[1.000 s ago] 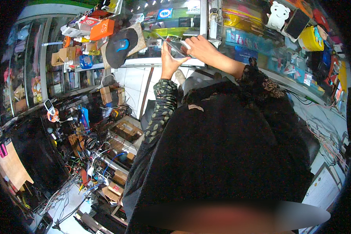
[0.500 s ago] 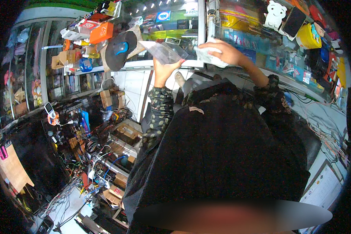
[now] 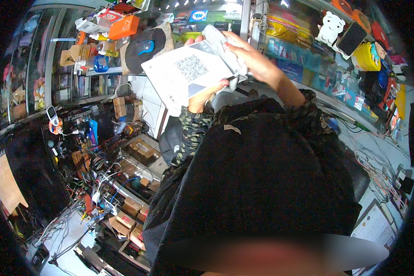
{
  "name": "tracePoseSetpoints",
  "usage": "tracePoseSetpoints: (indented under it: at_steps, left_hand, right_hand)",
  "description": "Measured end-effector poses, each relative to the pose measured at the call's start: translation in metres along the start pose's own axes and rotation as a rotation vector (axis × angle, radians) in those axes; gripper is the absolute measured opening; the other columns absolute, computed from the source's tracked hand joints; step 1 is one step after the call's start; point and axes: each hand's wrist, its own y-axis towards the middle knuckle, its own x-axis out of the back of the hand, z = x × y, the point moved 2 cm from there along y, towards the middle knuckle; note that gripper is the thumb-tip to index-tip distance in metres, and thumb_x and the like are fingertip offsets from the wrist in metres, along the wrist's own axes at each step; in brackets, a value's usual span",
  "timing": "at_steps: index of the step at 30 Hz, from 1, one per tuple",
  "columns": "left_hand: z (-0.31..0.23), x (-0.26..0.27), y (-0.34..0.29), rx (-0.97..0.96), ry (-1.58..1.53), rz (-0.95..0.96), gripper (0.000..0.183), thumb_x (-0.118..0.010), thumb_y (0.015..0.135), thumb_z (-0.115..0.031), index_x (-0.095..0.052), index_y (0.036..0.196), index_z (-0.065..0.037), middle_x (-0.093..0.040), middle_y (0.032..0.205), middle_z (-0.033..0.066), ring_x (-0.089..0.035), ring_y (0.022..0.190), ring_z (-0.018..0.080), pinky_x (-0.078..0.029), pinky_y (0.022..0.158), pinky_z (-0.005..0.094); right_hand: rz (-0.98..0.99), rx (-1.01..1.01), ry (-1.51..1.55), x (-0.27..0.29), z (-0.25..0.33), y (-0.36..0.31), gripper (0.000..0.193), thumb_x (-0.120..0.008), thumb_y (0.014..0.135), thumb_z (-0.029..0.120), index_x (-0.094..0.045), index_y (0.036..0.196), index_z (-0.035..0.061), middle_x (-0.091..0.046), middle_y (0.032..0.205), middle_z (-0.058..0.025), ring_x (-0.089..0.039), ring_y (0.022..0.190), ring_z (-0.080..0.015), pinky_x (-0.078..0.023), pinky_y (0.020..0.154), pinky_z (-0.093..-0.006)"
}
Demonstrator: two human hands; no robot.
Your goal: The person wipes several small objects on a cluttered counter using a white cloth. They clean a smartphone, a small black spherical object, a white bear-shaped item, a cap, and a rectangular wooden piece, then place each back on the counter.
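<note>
A white sign panel [image 3: 168, 73] with a black square code on its face is gripped along its near edge by my left hand [image 3: 204, 95]. The thumb lies over the panel's front, and other fingertips show past its far edge. My right hand [image 3: 250, 54] is closed on a pale grey cloth [image 3: 212, 36], pressing it against the panel's right edge. Part of the cloth bunches beneath my fingers, so its full shape is hidden.
Beyond my hands stands a glass display counter [image 3: 280, 76] with packaged goods inside. On it are a blue mouse [image 3: 146, 47] on a dark pad, an orange box [image 3: 123, 27], a white bear figure [image 3: 330, 27] and a phone [image 3: 352, 39]. Tangled cables [image 3: 96, 170] lie left.
The panel has turned so its white coded face shows, and has come nearer me. My right hand has moved left, bringing the cloth from beside the panel onto its edge.
</note>
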Motion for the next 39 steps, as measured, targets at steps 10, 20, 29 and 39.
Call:
tracePoseSetpoints:
  at_steps: [10,20,29,39]
  left_hand:
    - [-0.007,0.021,0.015,-0.179,0.246,-0.1,0.126,-0.096,0.061,-0.03,-0.016,0.155,-0.004,-0.035,0.155,0.0165,-0.034,0.144,0.031,-0.031,0.118,0.0456]
    - [-0.014,0.047,0.025,-0.04,-0.329,-0.344,0.106,-0.09,0.072,-0.03,-0.027,0.153,-0.003,-0.042,0.152,0.0161,-0.041,0.141,0.0298,-0.036,0.116,0.0397]
    - [-0.02,0.006,0.021,0.11,-1.305,-0.316,0.137,-0.095,0.055,-0.048,-0.017,0.144,0.02,-0.025,0.154,0.0324,-0.024,0.146,0.044,-0.032,0.122,0.045]
    - [-0.016,-0.017,0.009,0.109,-0.863,-0.328,0.124,-0.078,0.066,-0.072,-0.029,0.15,0.004,-0.037,0.154,0.0185,-0.034,0.143,0.0329,-0.026,0.121,0.0462]
  right_hand:
    - [0.086,-0.088,0.221,-0.01,-0.009,-0.023,0.048,-0.053,0.103,0.019,-0.041,0.146,0.0023,-0.051,0.142,-0.0074,-0.049,0.13,-0.0161,-0.04,0.108,-0.031]
    - [-0.044,-0.3,0.529,0.017,-0.011,-0.047,0.056,-0.055,0.102,0.021,-0.035,0.152,0.0034,-0.049,0.147,-0.0103,-0.048,0.135,-0.0187,-0.04,0.112,-0.0355]
    - [-0.092,0.398,-0.385,-0.014,0.04,-0.017,0.043,-0.052,0.103,0.015,-0.046,0.145,0.007,-0.055,0.14,-0.0128,-0.056,0.123,-0.0241,-0.045,0.104,-0.0347]
    - [-0.362,0.654,-1.148,-0.074,0.026,-0.03,0.059,-0.068,0.085,0.017,-0.051,0.142,0.0148,-0.056,0.107,-0.0223,-0.064,0.088,-0.0425,-0.055,0.077,-0.0493]
